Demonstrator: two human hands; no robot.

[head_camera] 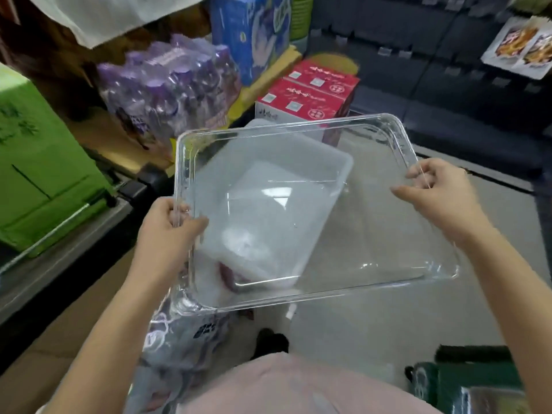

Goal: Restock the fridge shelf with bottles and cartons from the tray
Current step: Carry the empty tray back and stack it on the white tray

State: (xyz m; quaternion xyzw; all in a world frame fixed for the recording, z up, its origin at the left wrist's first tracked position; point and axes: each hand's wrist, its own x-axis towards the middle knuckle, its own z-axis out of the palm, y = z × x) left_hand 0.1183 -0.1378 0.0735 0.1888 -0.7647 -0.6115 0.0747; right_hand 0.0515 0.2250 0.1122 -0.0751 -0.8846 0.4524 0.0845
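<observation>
I hold a clear plastic tray [298, 124] level in front of me, and nothing lies in it. My left hand [167, 225] grips its left rim, thumb over the edge. My right hand [436, 192] pinches the right rim. Through the tray's transparent bottom a white plastic bin [268, 204] shows on the floor below. No loose bottle or carton is in either hand.
A shrink-wrapped pack of purple-capped bottles [170, 88] sits on a low platform at the left. Red cartons [310, 94] and a blue box [251, 31] stand behind it. A green box [38, 162] is far left. Dark shelving [448, 70] runs along the right.
</observation>
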